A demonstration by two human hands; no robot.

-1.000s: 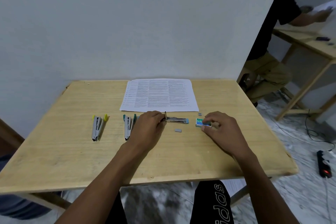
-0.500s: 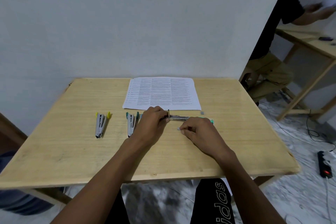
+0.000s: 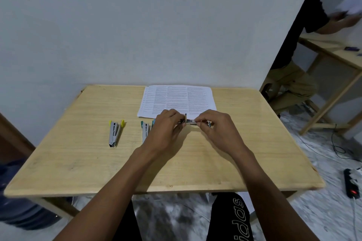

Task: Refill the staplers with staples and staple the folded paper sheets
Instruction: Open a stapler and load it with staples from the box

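An opened blue stapler (image 3: 188,121) lies flat mid-table, its metal channel showing between my hands. My left hand (image 3: 166,129) grips its left end. My right hand (image 3: 217,129) pinches a small strip of staples (image 3: 194,122) over the channel. The stapler's right tip (image 3: 209,123) pokes out past my right fingers. A teal stapler (image 3: 145,131) lies just left of my left hand, partly hidden by it. A yellow stapler (image 3: 114,133) lies further left. Printed paper sheets (image 3: 178,100) lie at the back of the wooden table (image 3: 88,162).
A wall stands right behind the table. Another person sits at a second table (image 3: 333,49) at the right. A power strip (image 3: 351,186) and cables lie on the floor to the right. A dark blue container (image 3: 19,213) sits below the table's left corner.
My right hand left the staple box area, picked up the loose staple strip from the table, and brought it onto the open stapler. My left hand stayed on the stapler's left end.
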